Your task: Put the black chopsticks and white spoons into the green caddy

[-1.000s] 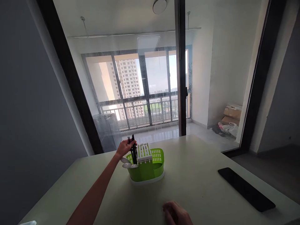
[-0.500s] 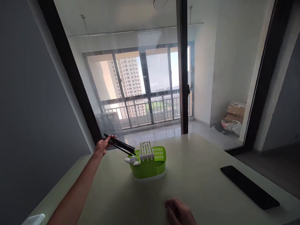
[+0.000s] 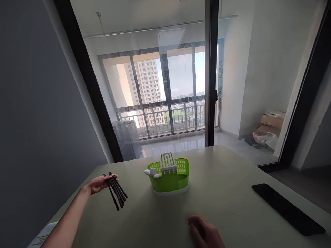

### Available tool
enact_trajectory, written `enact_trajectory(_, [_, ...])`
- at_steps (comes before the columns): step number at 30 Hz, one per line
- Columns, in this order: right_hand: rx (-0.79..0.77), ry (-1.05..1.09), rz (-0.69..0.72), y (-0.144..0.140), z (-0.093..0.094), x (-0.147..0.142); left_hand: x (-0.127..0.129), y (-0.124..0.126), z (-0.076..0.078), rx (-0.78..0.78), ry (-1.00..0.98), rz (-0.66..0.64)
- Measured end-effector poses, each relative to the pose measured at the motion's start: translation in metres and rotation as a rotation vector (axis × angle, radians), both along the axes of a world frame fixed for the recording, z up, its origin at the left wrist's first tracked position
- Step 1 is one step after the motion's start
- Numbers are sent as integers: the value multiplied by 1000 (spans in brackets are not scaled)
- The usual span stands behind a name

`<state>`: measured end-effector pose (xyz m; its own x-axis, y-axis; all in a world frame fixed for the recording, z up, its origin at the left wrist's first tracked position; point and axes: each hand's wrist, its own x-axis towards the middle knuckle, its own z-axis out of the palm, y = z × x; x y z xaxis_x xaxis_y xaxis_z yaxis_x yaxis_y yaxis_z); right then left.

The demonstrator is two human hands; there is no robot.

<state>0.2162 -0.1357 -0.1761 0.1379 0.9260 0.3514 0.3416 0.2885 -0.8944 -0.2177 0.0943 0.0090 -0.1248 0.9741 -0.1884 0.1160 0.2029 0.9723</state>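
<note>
My left hand [image 3: 103, 183] is closed around a bundle of dark chopsticks [image 3: 117, 193], gripping them near their upper ends. Their lower ends point down and toward the right, left of the basket. A green cutlery basket [image 3: 165, 182] with a white base stands mid-table. White spoons [image 3: 153, 173] rest at its left end, and a white slatted rack [image 3: 168, 162] sits across its top. Low in the view, my right hand [image 3: 205, 230] is on or just above the table, fingers curled in a loose fist; no object shows in it.
On the pale table [image 3: 219, 193], a long black flat piece [image 3: 287, 208] lies at the right. A whitish printed item [image 3: 43, 236] is partly behind my left forearm. Beyond the table's far edge is a glass door with a dark frame [image 3: 212, 75]; cardboard boxes [image 3: 272, 120] stand behind it.
My left hand has drawn the chopsticks away from the basket, leftward and nearer to me, tilting them further downward. My right hand keeps its curled shape. The view has shifted slightly.
</note>
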Motion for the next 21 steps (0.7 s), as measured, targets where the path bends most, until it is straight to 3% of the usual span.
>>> enact_trajectory(3, [0,8,-13,-3,2,0,-5,-8,-7,-336,90,-192])
enact_trajectory(11, [-63,-44,44,-11,15,7,2,3,-34,-506,327,-310])
enact_trajectory(16, [-77,-76,42,-14,20,7,15,17,-55,-588,620,-312])
enact_trajectory(21, [-102,-86,48,-16,20,8,24,21,-63,-624,912,-342])
